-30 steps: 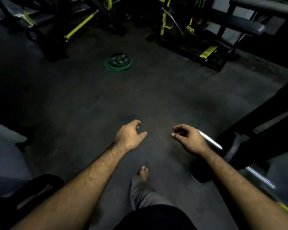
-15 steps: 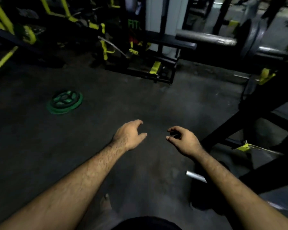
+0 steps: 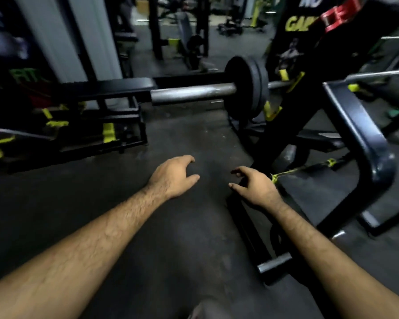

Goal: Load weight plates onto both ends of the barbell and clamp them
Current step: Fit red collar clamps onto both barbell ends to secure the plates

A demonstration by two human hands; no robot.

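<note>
Above the dark floor (image 3: 129, 180), left hand (image 3: 171, 178) and right hand (image 3: 256, 187) hang empty, fingers loosely spread. Beyond them, barbell (image 3: 194, 93) rests on rack (image 3: 286, 107); black weight plates (image 3: 247, 88) sit on its sleeve

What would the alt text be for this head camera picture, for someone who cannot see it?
Two bare, empty hands, left hand and right hand, reach forward over a dark gym floor. Ahead, a barbell carries black weight plates on its sleeve, resting on a black rack.
</note>
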